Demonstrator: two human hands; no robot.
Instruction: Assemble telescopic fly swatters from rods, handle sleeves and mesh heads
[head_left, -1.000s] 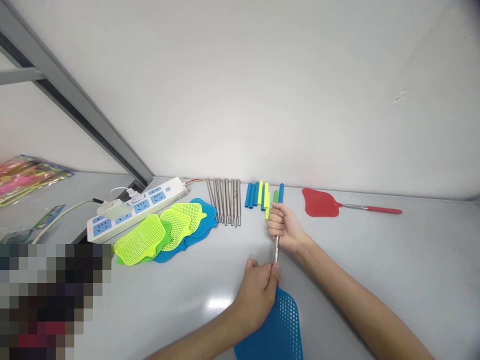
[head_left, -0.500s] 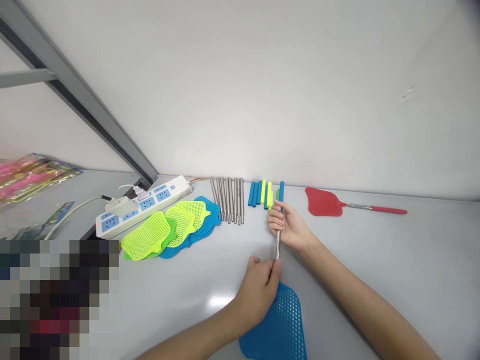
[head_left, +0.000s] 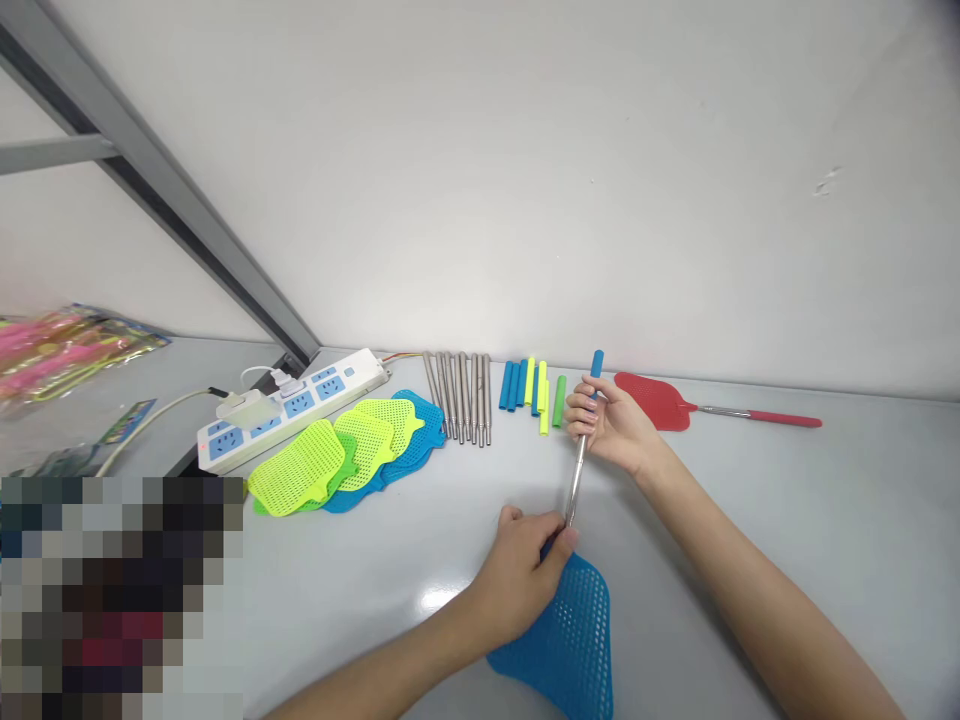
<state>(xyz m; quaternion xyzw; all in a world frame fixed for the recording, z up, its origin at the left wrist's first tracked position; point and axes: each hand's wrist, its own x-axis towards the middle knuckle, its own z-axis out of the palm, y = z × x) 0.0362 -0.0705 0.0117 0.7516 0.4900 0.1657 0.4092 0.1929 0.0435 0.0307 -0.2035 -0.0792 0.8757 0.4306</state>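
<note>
A blue fly swatter point(head_left: 581, 625) with a metal rod and a blue grip sleeve point(head_left: 597, 362) is between my hands. My left hand point(head_left: 525, 570) pinches it where the rod meets the perforated blue head, which hangs toward me. Farther up, my right hand point(head_left: 604, 420) wraps around the rod and the lower part of the sleeve; the sleeve's end sticks out above the fingers. Left of my right hand lie a green sleeve point(head_left: 559, 402) and several blue and yellow sleeves point(head_left: 513, 386). A red fly swatter point(head_left: 654, 402) lies partly behind my right hand.
Several metal rods point(head_left: 474, 400) lie in a row by the wall. Left of them are overlapping yellow, green and blue swatter heads point(head_left: 296, 468) and a white power strip point(head_left: 300, 405) with plugs. Plastic-wrapped items point(head_left: 67, 350) lie at far left beyond a grey metal post point(head_left: 172, 190).
My right hand has moved right and slightly up, tilting the rod and sleeve to the right. The green sleeve is now uncovered. My left hand keeps its pinch, shifted slightly right.
</note>
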